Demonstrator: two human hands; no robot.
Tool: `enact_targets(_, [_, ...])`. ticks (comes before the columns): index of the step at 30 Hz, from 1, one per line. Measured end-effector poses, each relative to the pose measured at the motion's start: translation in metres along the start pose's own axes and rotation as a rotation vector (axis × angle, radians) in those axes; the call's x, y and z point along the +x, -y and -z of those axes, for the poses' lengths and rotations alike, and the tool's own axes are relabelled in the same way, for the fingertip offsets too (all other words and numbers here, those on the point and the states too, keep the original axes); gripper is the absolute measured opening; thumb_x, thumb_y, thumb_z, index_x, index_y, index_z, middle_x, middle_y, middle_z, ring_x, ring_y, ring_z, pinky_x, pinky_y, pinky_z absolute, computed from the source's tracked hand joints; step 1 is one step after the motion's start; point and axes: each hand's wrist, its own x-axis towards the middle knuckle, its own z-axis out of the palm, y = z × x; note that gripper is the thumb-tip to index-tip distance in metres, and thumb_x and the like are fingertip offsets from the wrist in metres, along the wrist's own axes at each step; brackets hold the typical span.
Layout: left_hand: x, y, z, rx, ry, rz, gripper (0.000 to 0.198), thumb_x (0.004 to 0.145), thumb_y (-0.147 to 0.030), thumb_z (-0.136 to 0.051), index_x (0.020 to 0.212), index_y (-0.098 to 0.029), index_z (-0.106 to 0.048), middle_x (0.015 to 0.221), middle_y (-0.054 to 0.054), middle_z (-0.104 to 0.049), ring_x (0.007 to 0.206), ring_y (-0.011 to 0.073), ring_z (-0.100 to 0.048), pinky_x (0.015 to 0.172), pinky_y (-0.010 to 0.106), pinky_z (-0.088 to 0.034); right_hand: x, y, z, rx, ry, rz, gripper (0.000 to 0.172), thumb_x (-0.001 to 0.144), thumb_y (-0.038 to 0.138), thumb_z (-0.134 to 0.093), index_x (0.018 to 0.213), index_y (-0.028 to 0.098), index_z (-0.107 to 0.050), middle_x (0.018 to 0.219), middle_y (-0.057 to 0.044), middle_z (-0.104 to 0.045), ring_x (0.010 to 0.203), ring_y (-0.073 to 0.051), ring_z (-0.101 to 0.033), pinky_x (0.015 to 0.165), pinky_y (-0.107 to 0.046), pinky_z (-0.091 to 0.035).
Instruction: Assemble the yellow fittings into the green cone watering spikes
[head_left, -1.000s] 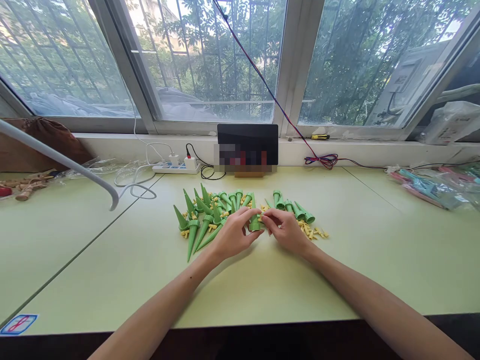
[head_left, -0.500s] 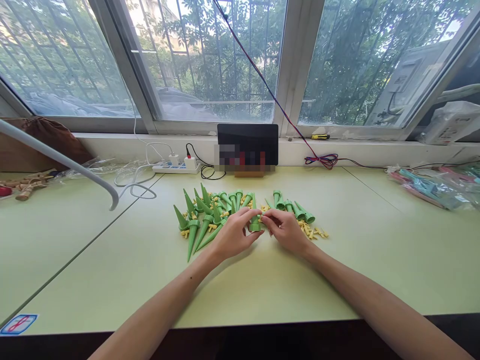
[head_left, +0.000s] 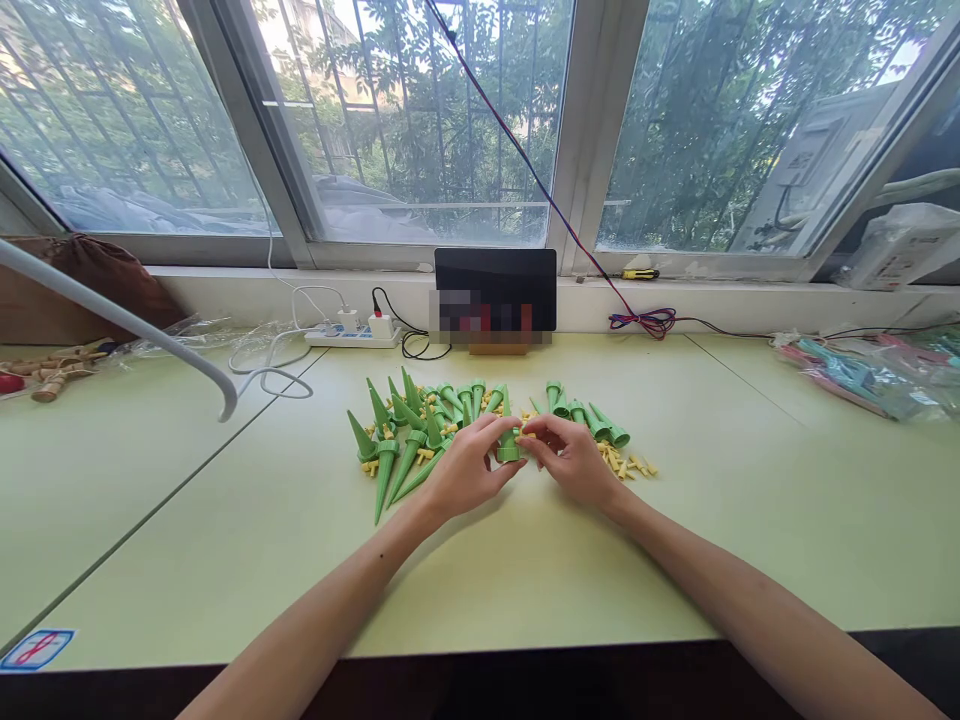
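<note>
My left hand (head_left: 474, 458) is closed around a green plastic watering spike (head_left: 508, 453), its point up and its wide ribbed end down. Against the spike's right side, my right hand (head_left: 568, 455) pinches a small yellow valve (head_left: 528, 432), mostly covered by the fingertips. To the left and behind lies a pile of green spikes (head_left: 405, 465), several with yellow valves on them. More green spikes (head_left: 600, 425) lie behind my right hand, beside a heap of loose yellow pieces (head_left: 619, 462).
A dark tablet (head_left: 495, 285) stands on a wooden base by the window. Left of it are a white power strip (head_left: 352, 335) and cables. A grey curved tube (head_left: 150, 325) crosses the left side. Plastic-bagged items (head_left: 862, 375) lie far right, wooden toys (head_left: 56, 375) far left.
My right fingers have shifted slightly against the spike, and a little more of the yellow valve shows. The spike has tilted or moved very slightly left; the rest is unchanged.
</note>
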Motion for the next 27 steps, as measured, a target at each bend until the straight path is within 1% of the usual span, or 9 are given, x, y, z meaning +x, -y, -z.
enact_targets(6, [0.0007,-0.0001,-0.0016,-0.035,-0.017,0.022,0.036,0.083,-0.026,-0.068,0.118,-0.021,-0.061,0.099,0.003,-0.062,0.061,0.0085,-0.054,0.06,0.024,-0.052,0.0002,-0.0028,-0.0001,0.036,-0.019,-0.006,0.016,0.089,0.035,-0.065,0.092,0.02,-0.067,0.07,0.001,-0.059,0.058,-0.012,-0.053,0.055,-0.026,-0.043])
enact_targets(10, [0.0009,-0.0007,-0.0019,-0.048,-0.042,0.043,0.037,0.082,-0.023,-0.068,0.118,-0.022,-0.062,0.1,0.003,-0.062,0.063,0.009,-0.055,0.06,0.024,-0.052,0.0003,-0.003,-0.0002,0.044,-0.023,-0.012,0.017,0.09,0.036,-0.065,0.095,0.02,-0.067,0.072,0.0,-0.062,0.059,-0.013,-0.055,0.056,-0.026,-0.045])
enact_targets(17, [0.0015,-0.0017,-0.0009,-0.094,-0.077,0.058,0.034,0.082,-0.024,-0.068,0.115,-0.022,-0.063,0.101,0.003,-0.065,0.065,0.0094,-0.056,0.058,0.022,-0.052,0.0009,-0.0016,-0.0016,0.071,-0.045,-0.016,0.021,0.091,0.039,-0.063,0.099,0.019,-0.067,0.089,-0.005,-0.067,0.06,-0.013,-0.058,0.056,-0.026,-0.048])
enact_targets(23, [0.0025,-0.0006,0.0,-0.119,-0.097,0.096,0.036,0.081,-0.03,-0.071,0.114,-0.02,-0.063,0.089,0.001,-0.064,0.063,0.0098,-0.056,0.054,0.021,-0.049,0.0014,-0.0033,-0.0006,0.05,-0.076,-0.017,0.023,0.091,0.041,-0.063,0.098,0.02,-0.067,0.094,-0.006,-0.067,0.058,-0.012,-0.057,0.053,-0.026,-0.047])
enact_targets(27, [0.0024,-0.0013,0.0001,-0.102,-0.091,0.097,0.035,0.081,-0.029,-0.071,0.114,-0.02,-0.063,0.086,0.001,-0.064,0.063,0.0102,-0.056,0.054,0.021,-0.049,0.0008,-0.0031,-0.0003,0.023,-0.077,-0.027,0.024,0.091,0.042,-0.062,0.1,0.019,-0.067,0.094,-0.006,-0.068,0.06,-0.013,-0.057,0.054,-0.026,-0.047])
